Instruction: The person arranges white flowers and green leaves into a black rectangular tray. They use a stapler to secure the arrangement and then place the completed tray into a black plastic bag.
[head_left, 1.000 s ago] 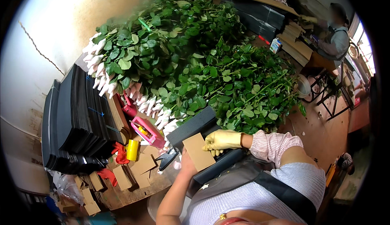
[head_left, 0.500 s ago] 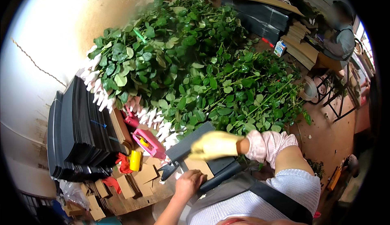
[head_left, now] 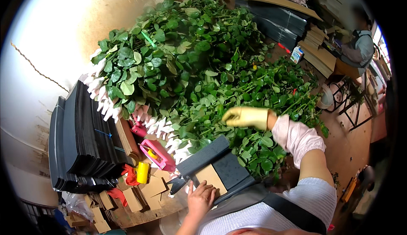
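Note:
My bare left hand [head_left: 201, 200] lies with fingers spread on a tan cardboard piece [head_left: 213, 176]. That piece rests on a dark grey corrugated sheet [head_left: 203, 156], folded up along its far side, at the table's front edge. My right hand [head_left: 248, 118], in a pale yellow glove, hovers over the heap of leafy green rose stems [head_left: 237, 91]. Its fingers are loosely bent, and I see nothing held in them. Beside my left hand is a dark pointed tool [head_left: 176, 186], partly covered. White-wrapped flower heads [head_left: 101, 97] stick out along the heap's left side.
At left stand stacked dark sheets [head_left: 80, 137]. A pink tape dispenser [head_left: 157, 155], a yellow roll [head_left: 143, 172] and cardboard pieces [head_left: 152, 187] lie nearer. A carton [head_left: 296, 54] and more dark sheets [head_left: 275, 25] are at the back. Another person [head_left: 362, 44] is at far right.
My right hand has moved away from the cardboard, up and to the right, over the leaves. My left hand has spread its fingers on the cardboard.

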Action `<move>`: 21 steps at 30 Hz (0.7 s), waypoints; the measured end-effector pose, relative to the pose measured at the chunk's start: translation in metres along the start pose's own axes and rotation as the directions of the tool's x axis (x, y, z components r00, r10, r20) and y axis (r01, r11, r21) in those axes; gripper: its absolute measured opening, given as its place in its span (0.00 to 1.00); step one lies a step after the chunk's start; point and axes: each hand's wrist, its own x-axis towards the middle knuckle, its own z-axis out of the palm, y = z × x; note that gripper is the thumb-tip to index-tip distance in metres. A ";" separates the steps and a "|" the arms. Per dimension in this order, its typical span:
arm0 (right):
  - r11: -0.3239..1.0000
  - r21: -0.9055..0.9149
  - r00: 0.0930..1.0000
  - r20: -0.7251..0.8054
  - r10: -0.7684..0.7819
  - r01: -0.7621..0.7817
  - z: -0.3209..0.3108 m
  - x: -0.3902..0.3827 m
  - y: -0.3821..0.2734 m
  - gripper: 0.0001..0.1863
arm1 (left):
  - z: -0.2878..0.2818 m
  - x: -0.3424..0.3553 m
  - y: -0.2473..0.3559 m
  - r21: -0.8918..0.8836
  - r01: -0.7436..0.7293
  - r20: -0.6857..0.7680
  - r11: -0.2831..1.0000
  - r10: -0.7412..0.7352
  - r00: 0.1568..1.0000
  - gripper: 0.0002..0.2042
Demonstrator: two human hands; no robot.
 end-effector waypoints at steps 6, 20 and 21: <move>0.444 -0.876 0.916 -0.318 -0.244 -0.186 -0.086 0.083 -0.070 0.25 | 0.003 -0.008 -0.004 -0.008 0.037 -0.018 0.999 -0.038 0.999 0.03; 0.393 -0.918 0.997 -0.015 0.080 -0.045 -0.098 0.026 -0.056 0.21 | 0.010 -0.010 -0.009 -0.042 0.009 -0.070 0.999 -0.012 0.997 0.03; 0.360 -0.924 0.987 -0.078 0.144 -0.125 -0.102 0.019 -0.065 0.29 | 0.009 -0.011 -0.006 -0.056 0.029 -0.071 0.998 -0.033 0.997 0.03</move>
